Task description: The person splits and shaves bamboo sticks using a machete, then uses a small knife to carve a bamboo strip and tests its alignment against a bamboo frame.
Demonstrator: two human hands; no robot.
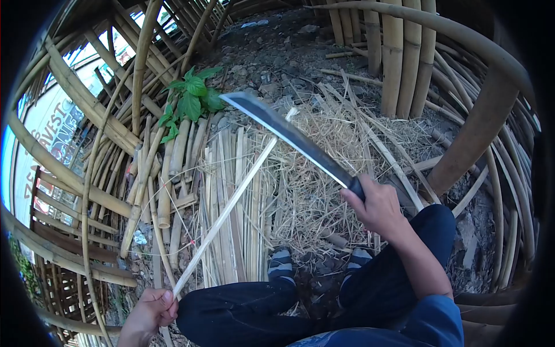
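My right hand [377, 206] is wrapped round the black handle of a machete [289, 132], whose long blade points up and to the left. My left hand [151, 312] grips the lower end of a pale bamboo strip [225, 213] beside my left knee. The strip slants up to the right, and its far end lies behind the blade in this view. Below the strip, a row of split bamboo slats [231, 254] lies on the ground. A heap of bamboo shavings [318, 191] spreads in front of my feet.
Bamboo poles [399, 63] stand upright at the back right, with a thick curved pole [474, 136] nearer my right side. Cut bamboo pieces [167, 185] and a leafy green plant [193, 95] lie to the left. Stony soil [260, 58] stretches ahead.
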